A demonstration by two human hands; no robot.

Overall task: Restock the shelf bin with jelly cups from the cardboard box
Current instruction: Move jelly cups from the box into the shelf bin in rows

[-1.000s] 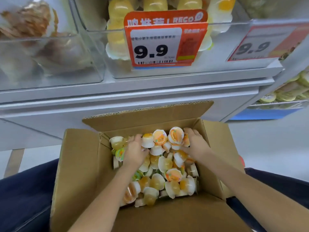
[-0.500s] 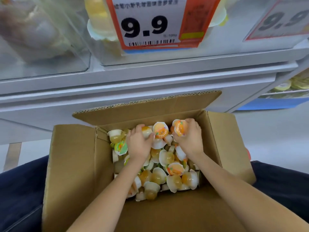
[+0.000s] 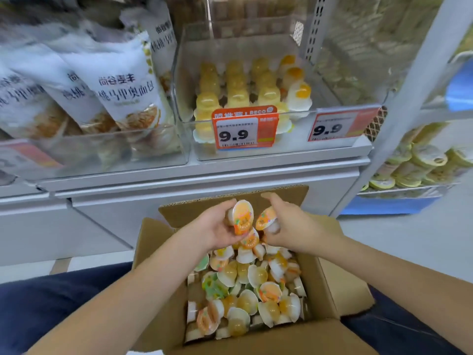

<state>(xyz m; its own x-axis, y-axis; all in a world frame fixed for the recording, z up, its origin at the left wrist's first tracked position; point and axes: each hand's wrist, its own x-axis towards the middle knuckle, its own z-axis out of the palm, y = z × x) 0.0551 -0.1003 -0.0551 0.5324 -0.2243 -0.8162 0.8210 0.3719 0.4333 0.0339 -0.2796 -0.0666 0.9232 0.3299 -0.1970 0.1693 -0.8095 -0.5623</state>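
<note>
An open cardboard box (image 3: pixel 332 283) rests on my lap, holding several loose jelly cups (image 3: pixel 248 285) with orange and green lids. My left hand (image 3: pixel 212 228) is raised above the box's far end, shut on jelly cups with orange lids (image 3: pixel 242 217). My right hand (image 3: pixel 289 226) is beside it, shut on another orange-lidded jelly cup (image 3: pixel 266 219). Straight ahead on the shelf stands the clear bin (image 3: pixel 184 78) with rows of stacked yellow jelly cups (image 3: pixel 235 90), behind an orange 9.9 price tag (image 3: pixel 243 128).
Left of the bin is a clear bin of white bread bags (image 3: pixel 107 90). To its right is a second 9.9 tag (image 3: pixel 340 124) and a metal upright (image 3: pixel 409 98). A lower shelf at right holds stacked yellow-lidded cups (image 3: pixel 422 162). White floor lies right of the box.
Both hands have lifted out of the box with jelly cups in them. My head has tilted up, bringing the shelf bin and bread bags into view.
</note>
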